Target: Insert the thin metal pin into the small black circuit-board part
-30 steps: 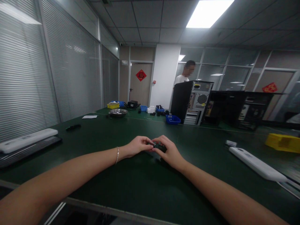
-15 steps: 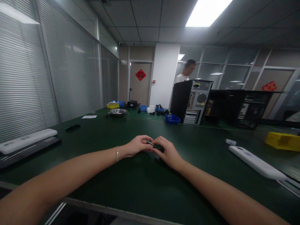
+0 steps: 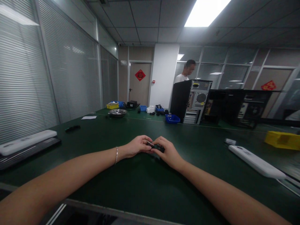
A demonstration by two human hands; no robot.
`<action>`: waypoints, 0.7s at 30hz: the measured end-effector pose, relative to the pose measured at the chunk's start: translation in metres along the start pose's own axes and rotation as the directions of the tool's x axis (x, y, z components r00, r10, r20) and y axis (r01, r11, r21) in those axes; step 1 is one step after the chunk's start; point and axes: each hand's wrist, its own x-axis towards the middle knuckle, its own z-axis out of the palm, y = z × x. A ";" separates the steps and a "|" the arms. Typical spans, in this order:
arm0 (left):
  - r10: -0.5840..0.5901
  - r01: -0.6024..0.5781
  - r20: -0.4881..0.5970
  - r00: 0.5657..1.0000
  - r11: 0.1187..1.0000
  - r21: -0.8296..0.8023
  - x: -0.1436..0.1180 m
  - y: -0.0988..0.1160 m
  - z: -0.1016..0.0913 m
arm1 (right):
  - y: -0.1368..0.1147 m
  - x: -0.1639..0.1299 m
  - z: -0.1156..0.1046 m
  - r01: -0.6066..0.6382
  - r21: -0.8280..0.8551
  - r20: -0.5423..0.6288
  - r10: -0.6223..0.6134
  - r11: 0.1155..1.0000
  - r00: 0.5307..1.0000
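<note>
Near the middle of the green table [image 3: 131,181], my two hands almost meet. My right hand [image 3: 169,152] is closed around the dark handle of a small tool [image 3: 159,147] that looks like a screwdriver. Its thin, bright metal shaft points left, toward the fingers of my left hand [image 3: 138,146]. Those fingers are curled in a pinch at the shaft's end. What they hold there is largely hidden, though a small dark bit shows. A thin bracelet [image 3: 116,155] circles my left wrist.
White power strips lie left [image 3: 29,142] and right [image 3: 256,162]. A dark slim object [image 3: 72,128] is at left. Farther back are a metal dish [image 3: 117,113], a blue bin [image 3: 172,118] and computer cases [image 3: 191,101], with a person [image 3: 184,75] behind. A yellow bin [image 3: 282,140] stands at right.
Both hands stay in nearly the same place. The tool's shaft and the fingers have shifted very slightly; the whole view has moved a little.
</note>
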 end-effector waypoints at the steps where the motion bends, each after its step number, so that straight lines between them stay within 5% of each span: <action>1: 0.015 -0.014 -0.002 1.000 1.000 0.015 0.001 -0.001 0.000 | -0.001 0.000 0.000 0.004 0.002 0.005 -0.004 1.000 1.000; 16: 0.043 -0.043 0.087 0.995 0.999 0.000 -0.001 -0.001 -0.001 | 0.004 0.000 0.000 -0.002 0.006 -0.079 0.003 1.000 0.997; 21: 0.071 -0.070 0.043 0.997 0.997 -0.021 0.001 -0.003 -0.005 | 0.004 0.001 -0.001 0.001 0.028 -0.092 0.002 1.000 0.996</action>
